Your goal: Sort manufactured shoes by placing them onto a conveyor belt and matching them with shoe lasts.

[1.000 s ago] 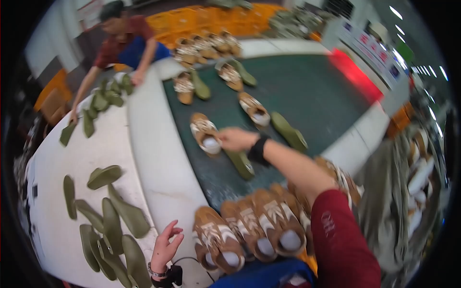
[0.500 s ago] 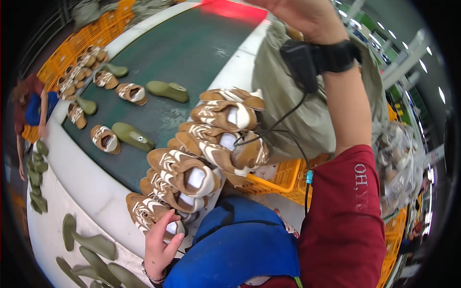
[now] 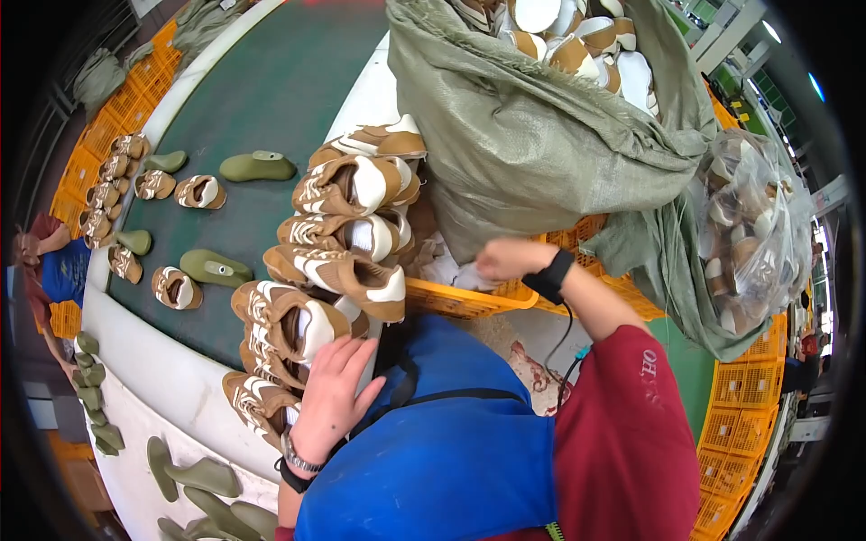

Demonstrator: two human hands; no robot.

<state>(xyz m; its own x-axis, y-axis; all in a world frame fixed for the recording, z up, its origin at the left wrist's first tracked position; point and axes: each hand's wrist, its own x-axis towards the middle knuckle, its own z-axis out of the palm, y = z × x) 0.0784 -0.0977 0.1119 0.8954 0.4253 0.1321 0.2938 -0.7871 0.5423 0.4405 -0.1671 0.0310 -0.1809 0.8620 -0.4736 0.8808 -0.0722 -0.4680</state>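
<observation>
Several tan-and-white sneakers stand in a row along the near edge of the conveyor, some with white wads inside. My left hand rests by the nearest sneakers, fingers stretched and thumb apart, holding nothing visible. My right hand is over an orange crate, next to crumpled white wads. Its fingers are curled in and slightly smeared; whatever they hold is hidden. A black strap circles that wrist.
Sneakers and olive shoe lasts lie on the green belt. More lasts lie on the white tabletop. A big sack of shoes and a clear bag stand at right. Another person is at far left.
My right hand has come down from high up beside the sack to the orange crate. My left hand has moved slightly up and right along the sneakers. The view has shifted.
</observation>
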